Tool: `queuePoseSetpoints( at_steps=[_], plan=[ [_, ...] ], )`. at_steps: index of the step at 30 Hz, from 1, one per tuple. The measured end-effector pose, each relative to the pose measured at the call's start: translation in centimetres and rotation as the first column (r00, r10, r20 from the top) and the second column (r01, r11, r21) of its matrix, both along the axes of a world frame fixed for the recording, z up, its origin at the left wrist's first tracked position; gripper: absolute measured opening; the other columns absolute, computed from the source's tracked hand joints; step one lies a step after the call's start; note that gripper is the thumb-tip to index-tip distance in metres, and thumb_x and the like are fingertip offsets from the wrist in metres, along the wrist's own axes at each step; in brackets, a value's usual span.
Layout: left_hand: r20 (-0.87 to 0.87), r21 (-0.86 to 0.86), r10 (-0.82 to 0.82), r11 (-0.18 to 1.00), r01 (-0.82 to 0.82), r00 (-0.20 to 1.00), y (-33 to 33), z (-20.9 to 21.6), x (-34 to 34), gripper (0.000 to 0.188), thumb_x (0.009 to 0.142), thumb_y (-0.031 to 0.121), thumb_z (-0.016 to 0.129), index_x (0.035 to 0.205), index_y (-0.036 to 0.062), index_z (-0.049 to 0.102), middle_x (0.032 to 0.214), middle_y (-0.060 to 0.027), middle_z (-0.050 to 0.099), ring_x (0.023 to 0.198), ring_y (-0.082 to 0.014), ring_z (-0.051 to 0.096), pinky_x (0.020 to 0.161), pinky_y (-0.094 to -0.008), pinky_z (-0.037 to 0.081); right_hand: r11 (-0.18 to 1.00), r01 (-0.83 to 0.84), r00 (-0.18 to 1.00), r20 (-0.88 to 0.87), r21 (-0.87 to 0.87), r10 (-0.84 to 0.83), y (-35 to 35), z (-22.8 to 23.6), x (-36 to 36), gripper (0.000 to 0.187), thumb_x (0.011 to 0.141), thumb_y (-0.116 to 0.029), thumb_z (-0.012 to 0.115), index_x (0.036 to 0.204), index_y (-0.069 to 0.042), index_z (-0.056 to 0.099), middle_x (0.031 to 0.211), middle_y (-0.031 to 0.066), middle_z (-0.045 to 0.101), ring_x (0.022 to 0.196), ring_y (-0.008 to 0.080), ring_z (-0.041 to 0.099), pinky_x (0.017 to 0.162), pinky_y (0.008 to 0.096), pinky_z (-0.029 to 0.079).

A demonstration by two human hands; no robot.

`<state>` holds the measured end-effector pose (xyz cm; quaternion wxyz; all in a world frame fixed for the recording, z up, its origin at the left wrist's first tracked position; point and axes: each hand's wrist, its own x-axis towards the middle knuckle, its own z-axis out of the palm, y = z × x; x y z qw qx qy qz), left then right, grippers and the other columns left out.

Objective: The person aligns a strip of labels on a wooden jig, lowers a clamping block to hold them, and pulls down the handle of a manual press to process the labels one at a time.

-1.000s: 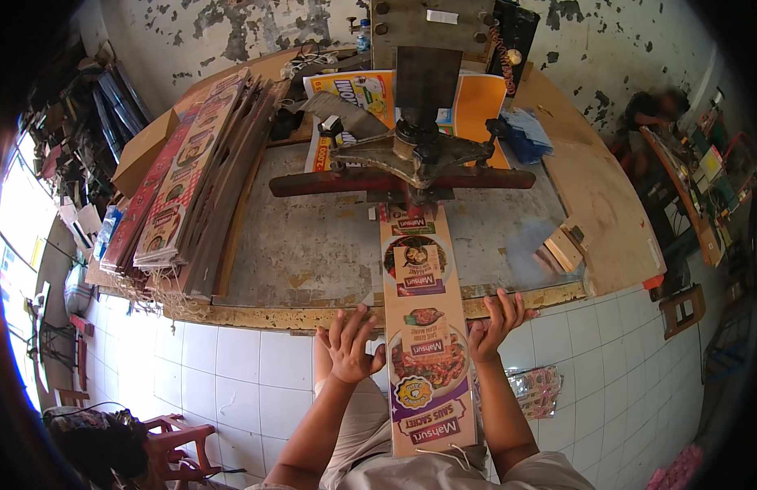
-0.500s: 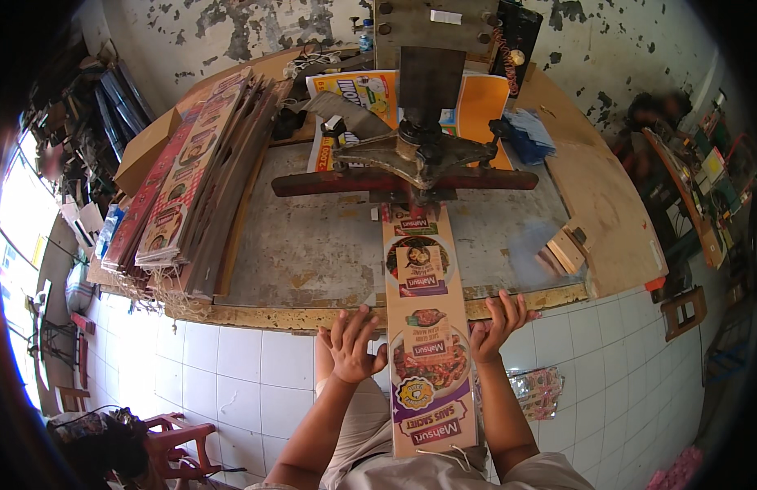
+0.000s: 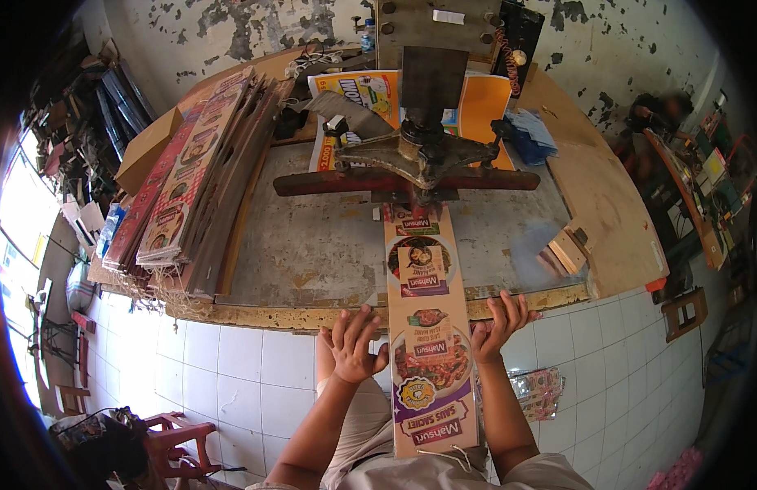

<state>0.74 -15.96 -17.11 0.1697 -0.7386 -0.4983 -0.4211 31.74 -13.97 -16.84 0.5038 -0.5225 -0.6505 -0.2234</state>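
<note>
A long printed cardboard strip (image 3: 432, 327) with pictures of food reaches from under a metal press (image 3: 419, 155) over the table's front edge to my waist. The strip's far end is hidden beneath the press bar. Left of the strip, my left hand (image 3: 352, 347) rests at the table edge, fingers spread, holding nothing. On the other side, my right hand (image 3: 494, 328) lies at the edge with fingers apart, close beside the strip. Whether its thumb touches the strip, I cannot tell. A white cord loop (image 3: 448, 454) shows at the strip's near end.
Stacked printed strips (image 3: 178, 196) with strings lie on the table's left. A wooden block (image 3: 568, 249) is at the right, blue plastic (image 3: 529, 135) behind it. Printed sheets (image 3: 486, 106) lie behind the press. A red stool (image 3: 178, 445) and a plastic-wrapped packet (image 3: 535, 394) are on the tiled floor.
</note>
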Motion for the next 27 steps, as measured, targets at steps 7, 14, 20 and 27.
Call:
queuePoseSetpoints(
  at_steps=[7,14,20,27],
  plan=[
    [-0.021,0.014,0.012,1.000,-0.012,1.000,0.07,0.01,-0.07,0.051,0.100,0.049,0.064,0.139,0.0195,0.076,0.158,-0.0038,0.068,0.163,-0.0310,0.040,0.140,-0.0562,-0.004,1.000,0.004,1.000,0.001,0.010,-0.004,0.04,0.05,-0.10,0.050,0.122,-0.048,0.039,0.144,-0.010,0.064,0.159,0.0136,0.058,0.160,0.0438,0.037,0.132,0.0670,0.018],
    [-0.015,0.016,0.004,1.000,-0.004,1.000,0.13,-0.10,-0.11,0.051,0.099,0.049,0.065,0.139,0.0189,0.076,0.159,-0.0040,0.068,0.163,-0.0314,0.040,0.140,-0.0563,-0.004,1.000,0.010,1.000,-0.003,0.012,-0.010,0.08,-0.04,-0.16,0.048,0.121,-0.047,0.039,0.143,-0.012,0.065,0.159,0.0120,0.059,0.161,0.0430,0.036,0.135,0.0685,0.008],
    [-0.008,0.001,0.001,1.000,-0.001,1.000,0.03,0.09,-0.04,0.052,0.100,0.049,0.064,0.140,0.0190,0.075,0.159,-0.0040,0.068,0.163,-0.0311,0.040,0.140,-0.0561,-0.005,1.000,0.026,1.000,0.001,0.013,-0.026,0.07,-0.02,-0.20,0.048,0.121,-0.047,0.039,0.143,-0.013,0.065,0.159,0.0112,0.059,0.162,0.0420,0.036,0.136,0.0680,0.003],
    [-0.013,-0.010,0.010,1.000,-0.010,1.000,-0.12,0.05,-0.04,0.051,0.101,0.049,0.063,0.142,0.0196,0.073,0.158,-0.0037,0.068,0.163,-0.0308,0.039,0.140,-0.0558,-0.005,1.000,0.021,1.000,-0.006,0.006,-0.021,0.04,0.07,-0.21,0.046,0.121,-0.046,0.038,0.142,-0.014,0.065,0.159,0.0104,0.059,0.162,0.0412,0.036,0.137,0.0672,0.003]
  ],
)
